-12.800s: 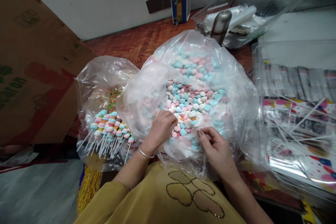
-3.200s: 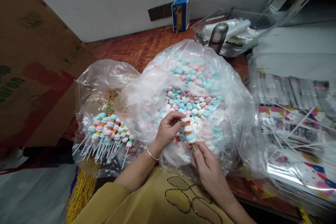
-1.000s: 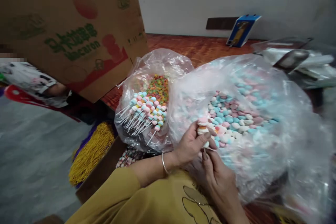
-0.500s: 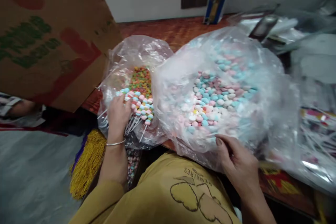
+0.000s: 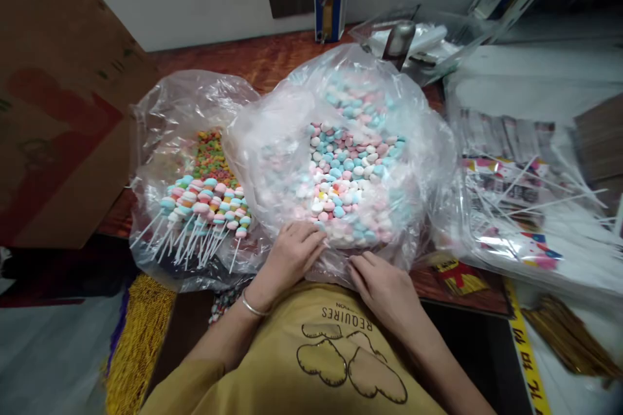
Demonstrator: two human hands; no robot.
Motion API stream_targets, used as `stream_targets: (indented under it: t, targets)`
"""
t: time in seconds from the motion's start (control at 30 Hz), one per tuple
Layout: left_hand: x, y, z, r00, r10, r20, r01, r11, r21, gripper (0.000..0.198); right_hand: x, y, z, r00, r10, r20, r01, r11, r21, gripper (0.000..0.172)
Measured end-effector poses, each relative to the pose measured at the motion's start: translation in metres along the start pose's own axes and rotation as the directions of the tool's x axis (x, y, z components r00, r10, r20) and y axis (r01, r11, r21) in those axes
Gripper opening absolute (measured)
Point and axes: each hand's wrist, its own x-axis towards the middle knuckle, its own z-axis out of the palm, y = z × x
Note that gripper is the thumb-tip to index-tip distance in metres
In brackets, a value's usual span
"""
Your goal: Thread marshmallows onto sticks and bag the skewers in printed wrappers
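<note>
A large clear plastic bag (image 5: 272,142) lies spread on the table, full of pink, blue and white button-shaped candies (image 5: 348,165). My left hand (image 5: 294,249) has its fingers closed on the bag's near edge. Just right of it, my right hand (image 5: 382,282) also grips that edge, fingers curled over the plastic. Left of this bag, several candy skewers on white sticks (image 5: 204,201) rest in a row on a second plastic bag (image 5: 160,104). Behind the skewers sit small orange and green candies (image 5: 211,155).
A cardboard box (image 5: 63,110) stands at the left. On the right, a clear plastic tray (image 5: 467,220) holds white sticks and printed wrappers. A blue box (image 5: 331,10) stands by the wall, near a dark bottle (image 5: 400,42). Yellow tassels (image 5: 141,337) hang at lower left.
My left hand has left the candy skewers and moved right to the large bag's near edge. My right hand has come in closer beside it. The view has shifted right.
</note>
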Motion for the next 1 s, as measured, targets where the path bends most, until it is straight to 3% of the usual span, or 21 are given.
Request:
stream_targets:
  t: [0.13,0.2,0.3,0.4,0.57,0.67,0.83,0.93,1.0]
  targets:
    - [-0.007,-0.004,-0.001,0.997,-0.055,0.046,0.052,0.997,0.064,0.015,0.024,-0.009,-0.022,0.963,-0.053,-0.263,0.089,0.988,0.129,0.029]
    - [-0.009,-0.004,-0.005,0.994,-0.090,0.057,0.085,0.993,0.084,0.012,0.041,-0.011,-0.025,0.948,-0.091,-0.305,0.125,0.988,0.094,0.034]
    - [-0.016,-0.009,-0.013,0.987,-0.160,0.032,0.154,0.980,0.128,0.012,0.055,-0.009,-0.017,0.972,-0.087,-0.219,0.081,0.996,-0.037,0.032]
    - [-0.027,-0.020,-0.020,0.973,-0.231,0.022,0.223,0.955,0.197,0.017,0.049,-0.003,-0.005,0.989,-0.071,-0.126,0.055,0.990,-0.132,0.038]
    - [-0.042,-0.033,-0.027,0.953,-0.303,0.028,0.290,0.933,0.214,0.018,0.037,0.003,0.000,0.989,-0.022,-0.146,0.012,0.997,-0.074,0.036]
    - [-0.041,-0.031,-0.027,0.952,-0.306,0.027,0.298,0.941,0.158,0.017,0.054,-0.002,-0.003,0.991,0.035,-0.132,-0.042,0.998,-0.051,0.036]
    - [-0.035,-0.027,-0.024,0.955,-0.293,-0.054,0.295,0.954,0.050,0.005,0.089,-0.015,0.000,0.990,0.124,0.064,-0.108,0.971,-0.211,0.025]
    - [-0.031,-0.027,-0.020,0.966,-0.243,-0.091,0.246,0.969,0.034,0.023,0.094,-0.017,0.008,0.981,0.177,0.078,-0.151,0.951,-0.268,0.029]
    - [-0.026,-0.025,-0.016,0.981,-0.190,-0.045,0.193,0.979,0.070,0.032,0.094,-0.016,0.012,0.980,0.195,0.037,-0.180,0.951,-0.250,0.025]
